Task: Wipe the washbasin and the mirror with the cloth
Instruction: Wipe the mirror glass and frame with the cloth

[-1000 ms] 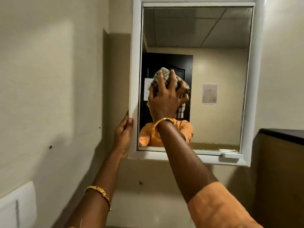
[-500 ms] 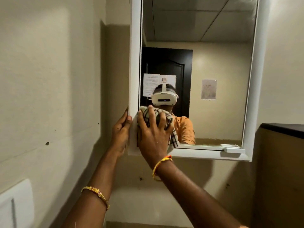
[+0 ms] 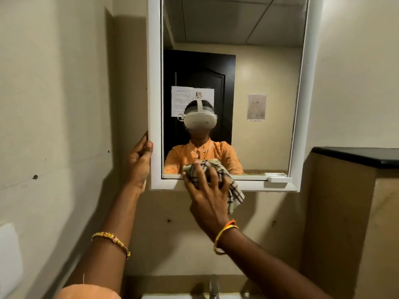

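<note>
We see the right hand (image 3: 208, 190) bunched around the checked cloth (image 3: 224, 180), pressing it on the lower edge of the mirror (image 3: 259, 83), where glass meets white frame (image 3: 154, 83); a cloth corner hangs below. The left hand (image 3: 139, 162) grips the frame's left side near the bottom corner, thumb on the front. The hands sit near each other, not touching. At the bottom edge, a tap (image 3: 213, 287) and the washbasin (image 3: 164, 296) rim.

Orange sleeves (image 3: 90, 293); a gold bangle (image 3: 112, 241) on the left wrist, gold and orange bangles (image 3: 224, 235) on the right.
</note>
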